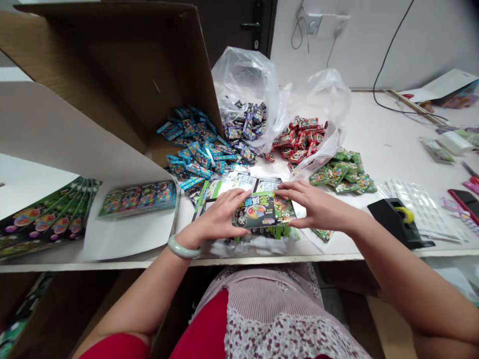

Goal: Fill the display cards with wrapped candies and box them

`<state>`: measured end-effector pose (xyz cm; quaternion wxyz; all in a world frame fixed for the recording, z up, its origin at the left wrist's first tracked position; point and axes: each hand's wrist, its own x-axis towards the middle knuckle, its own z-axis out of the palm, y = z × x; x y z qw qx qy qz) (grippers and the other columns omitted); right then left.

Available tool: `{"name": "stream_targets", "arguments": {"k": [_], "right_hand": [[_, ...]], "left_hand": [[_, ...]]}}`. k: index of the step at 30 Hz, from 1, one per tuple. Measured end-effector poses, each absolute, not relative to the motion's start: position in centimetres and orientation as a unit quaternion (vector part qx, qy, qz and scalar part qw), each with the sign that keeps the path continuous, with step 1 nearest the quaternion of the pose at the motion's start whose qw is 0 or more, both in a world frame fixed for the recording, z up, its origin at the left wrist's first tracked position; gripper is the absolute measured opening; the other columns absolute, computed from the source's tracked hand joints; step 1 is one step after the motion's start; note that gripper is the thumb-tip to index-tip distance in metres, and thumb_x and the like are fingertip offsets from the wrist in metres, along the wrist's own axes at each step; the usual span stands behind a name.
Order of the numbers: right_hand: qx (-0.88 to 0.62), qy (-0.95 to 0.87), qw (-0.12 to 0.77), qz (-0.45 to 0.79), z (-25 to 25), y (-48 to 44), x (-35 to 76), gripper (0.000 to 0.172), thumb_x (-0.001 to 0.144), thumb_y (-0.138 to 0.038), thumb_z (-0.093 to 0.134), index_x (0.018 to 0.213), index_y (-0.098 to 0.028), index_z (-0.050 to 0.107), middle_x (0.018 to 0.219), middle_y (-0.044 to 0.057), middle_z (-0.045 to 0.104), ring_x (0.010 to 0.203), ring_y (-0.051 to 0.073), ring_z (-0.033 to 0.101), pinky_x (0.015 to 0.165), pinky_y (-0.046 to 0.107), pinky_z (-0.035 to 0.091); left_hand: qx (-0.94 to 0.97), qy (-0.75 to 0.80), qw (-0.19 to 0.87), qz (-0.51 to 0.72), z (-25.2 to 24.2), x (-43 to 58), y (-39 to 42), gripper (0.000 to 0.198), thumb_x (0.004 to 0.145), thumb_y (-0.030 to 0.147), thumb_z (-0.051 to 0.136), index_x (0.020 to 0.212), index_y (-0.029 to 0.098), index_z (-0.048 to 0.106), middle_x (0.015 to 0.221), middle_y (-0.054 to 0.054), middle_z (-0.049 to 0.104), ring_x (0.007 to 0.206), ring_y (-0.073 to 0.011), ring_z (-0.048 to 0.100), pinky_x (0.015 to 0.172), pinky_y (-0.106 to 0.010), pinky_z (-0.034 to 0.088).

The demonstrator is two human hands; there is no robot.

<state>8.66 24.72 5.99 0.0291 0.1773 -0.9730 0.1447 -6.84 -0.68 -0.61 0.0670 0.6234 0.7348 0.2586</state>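
Observation:
Between my two hands is a flat black and green printed box (258, 209) with a colourful round picture on it. My left hand (222, 212) grips its left end, thumb at the near edge and fingers at the far edge. At the right end my right hand (310, 204) holds it the same way. Beneath the box lie several similar printed pieces (235, 182) and clear plastic sleeves (243, 248), partly hidden by my hands. Small green packets (344, 172) are heaped beyond my right hand.
A large cardboard box (123, 75) lies on its side, blue packets (198, 144) spilling out. Plastic bags hold purple packets (247, 122) and red packets (303, 137). A black tape dispenser (392, 222) stands right. Wrapped packs (138, 198) and fanned printed sheets (52, 214) lie left.

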Motion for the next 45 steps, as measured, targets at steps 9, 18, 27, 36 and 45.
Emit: {"name": "stream_targets", "arguments": {"k": [9, 18, 27, 36, 45], "right_hand": [[0.156, -0.969, 0.099, 0.161, 6.2, 24.3, 8.5, 0.06, 0.079, -0.033, 0.071, 0.133, -0.023, 0.047, 0.132, 0.016, 0.049, 0.121, 0.032, 0.049, 0.099, 0.053, 0.045], [0.109, -0.971, 0.168, 0.128, 5.8, 22.7, 8.8, 0.058, 0.083, -0.036, 0.067, 0.134, -0.025, 0.041, 0.132, 0.015, 0.046, 0.121, 0.033, 0.046, 0.101, 0.056, 0.043], [0.129, -0.953, 0.097, 0.257, 3.8, 22.0, 8.6, 0.085, 0.077, -0.042, 0.074, 0.144, -0.024, 0.027, 0.143, 0.018, 0.038, 0.132, 0.032, 0.041, 0.107, 0.052, 0.041], [0.063, -0.918, 0.141, 0.365, 2.4, 20.6, 6.5, 0.032, 0.094, -0.033, 0.053, 0.124, -0.023, 0.056, 0.119, 0.011, 0.067, 0.12, 0.027, 0.056, 0.1, 0.051, 0.043], [-0.28, -0.935, 0.06, 0.207, 4.4, 34.0, -11.9, 0.031, 0.098, -0.031, 0.047, 0.123, -0.016, 0.057, 0.121, 0.01, 0.063, 0.103, 0.021, 0.063, 0.086, 0.037, 0.054]], "left_hand": [[0.58, 0.753, 0.058, 0.306, -0.7, -7.3, -1.7, 0.097, 0.068, 0.048, 0.079, 0.147, 0.02, 0.029, 0.139, -0.017, 0.041, 0.13, -0.0362, 0.041, 0.109, -0.056, 0.037], [0.587, 0.747, 0.02, 0.31, -0.3, -7.1, -2.0, 0.101, 0.068, 0.049, 0.08, 0.148, 0.022, 0.026, 0.137, -0.015, 0.042, 0.128, -0.0349, 0.042, 0.108, -0.054, 0.038], [0.609, 0.741, -0.015, 0.281, -0.9, -6.3, -1.4, 0.103, 0.07, 0.058, 0.075, 0.15, 0.02, 0.022, 0.136, -0.018, 0.043, 0.126, -0.0361, 0.044, 0.105, -0.054, 0.04], [0.557, 0.787, -0.029, 0.264, -1.1, -7.0, -2.4, 0.102, 0.071, 0.046, 0.078, 0.15, 0.022, 0.019, 0.137, -0.017, 0.045, 0.126, -0.0368, 0.046, 0.105, -0.054, 0.042], [0.487, 0.827, -0.088, 0.268, -2.2, -9.7, -5.7, 0.097, 0.069, 0.042, 0.074, 0.15, 0.03, 0.022, 0.14, -0.012, 0.049, 0.122, -0.0353, 0.055, 0.098, -0.046, 0.053]]}}
